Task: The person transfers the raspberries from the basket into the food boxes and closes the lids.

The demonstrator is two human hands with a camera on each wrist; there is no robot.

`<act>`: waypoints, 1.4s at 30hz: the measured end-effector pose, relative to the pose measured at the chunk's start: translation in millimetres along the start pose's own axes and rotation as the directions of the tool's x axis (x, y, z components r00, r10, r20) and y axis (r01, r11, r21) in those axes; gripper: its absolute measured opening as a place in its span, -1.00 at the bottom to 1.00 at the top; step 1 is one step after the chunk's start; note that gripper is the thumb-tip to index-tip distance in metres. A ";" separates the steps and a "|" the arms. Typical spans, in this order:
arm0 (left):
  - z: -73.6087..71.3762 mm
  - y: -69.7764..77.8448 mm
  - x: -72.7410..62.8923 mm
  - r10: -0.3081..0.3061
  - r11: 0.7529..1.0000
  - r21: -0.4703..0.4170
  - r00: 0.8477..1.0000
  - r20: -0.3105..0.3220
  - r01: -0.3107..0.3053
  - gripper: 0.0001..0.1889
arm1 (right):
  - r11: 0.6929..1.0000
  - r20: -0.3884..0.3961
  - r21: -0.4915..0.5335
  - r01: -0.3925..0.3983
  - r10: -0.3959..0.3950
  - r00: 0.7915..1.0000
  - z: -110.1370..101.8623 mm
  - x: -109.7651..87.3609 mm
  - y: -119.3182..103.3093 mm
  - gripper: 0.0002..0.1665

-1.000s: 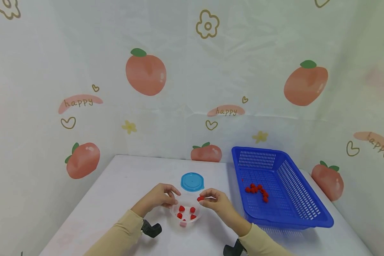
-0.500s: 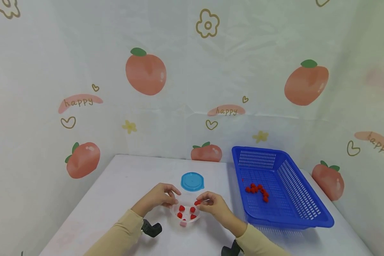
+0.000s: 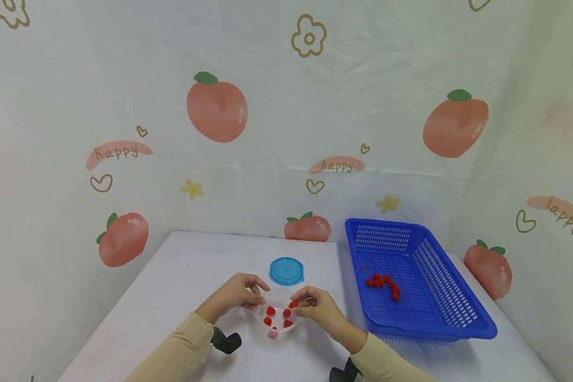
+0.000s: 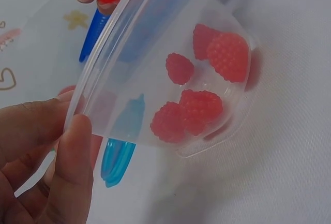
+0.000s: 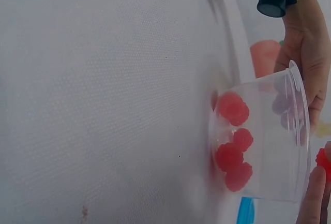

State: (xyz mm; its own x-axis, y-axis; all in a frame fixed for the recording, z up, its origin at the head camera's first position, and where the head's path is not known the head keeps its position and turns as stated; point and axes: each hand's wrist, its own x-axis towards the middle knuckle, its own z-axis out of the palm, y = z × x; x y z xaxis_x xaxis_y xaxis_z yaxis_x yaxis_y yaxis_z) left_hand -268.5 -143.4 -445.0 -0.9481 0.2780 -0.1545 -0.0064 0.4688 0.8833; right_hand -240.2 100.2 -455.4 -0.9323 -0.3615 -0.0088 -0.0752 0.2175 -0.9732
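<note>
A clear plastic tub [image 4: 142,38] stands on the white table with several red raspberries [image 4: 228,57] on its bottom. My left hand [image 3: 232,298] pinches the tub's rim between thumb and fingers at its left side. Above the opposite side of the rim, my right hand [image 3: 321,310] holds a single raspberry [image 3: 293,304] in its fingertips. In the left wrist view that held raspberry shows at the top, just outside the rim. Only part of the right hand shows in its own wrist view.
Behind the tub lies a blue lid [image 3: 286,271]. To the right stands a large blue slotted basket [image 3: 451,281] with several more raspberries [image 3: 381,281] in it. A patterned cloth [image 3: 262,175] hangs behind the table [image 3: 186,260].
My right hand has moved slightly left and down with the raspberry, closer to the tub's rim. The left hand stays on the rim.
</note>
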 end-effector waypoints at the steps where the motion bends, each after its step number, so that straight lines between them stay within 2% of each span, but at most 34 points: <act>1: 0.0 -0.4 0.0 -0.001 1.000 0.001 1.000 0.000 0.001 -0.73 | 1.000 0.002 0.000 0.001 -0.001 1.000 0.1 0.2 0.1 -0.67; 15: -0.3 -5.3 1.7 0.010 1.000 -0.023 1.000 0.007 -0.010 -0.72 | 1.000 -0.002 0.014 0.004 -0.004 1.000 1.1 -1.9 -4.7 -0.65; 27: -0.2 -2.4 -0.3 0.000 0.998 -0.062 1.000 0.010 0.000 -0.71 | 0.998 0.021 0.050 0.033 -0.034 0.999 -0.1 -2.8 -5.4 -0.67; 42: -0.1 -2.1 -0.5 -0.013 0.998 -0.056 1.000 0.006 0.013 -0.71 | 0.999 0.023 0.047 0.000 -0.001 1.000 0.3 -1.2 -4.9 -0.65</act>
State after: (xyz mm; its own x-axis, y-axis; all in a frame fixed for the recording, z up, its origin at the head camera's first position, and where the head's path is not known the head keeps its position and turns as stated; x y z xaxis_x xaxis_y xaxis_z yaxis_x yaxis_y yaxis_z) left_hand -268.0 -144.6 -446.7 -0.9460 0.2769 -0.1686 -0.0367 0.4252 0.9043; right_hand -238.6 99.4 -450.6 -0.9239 -0.3824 -0.0126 -0.0587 0.1744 -0.9829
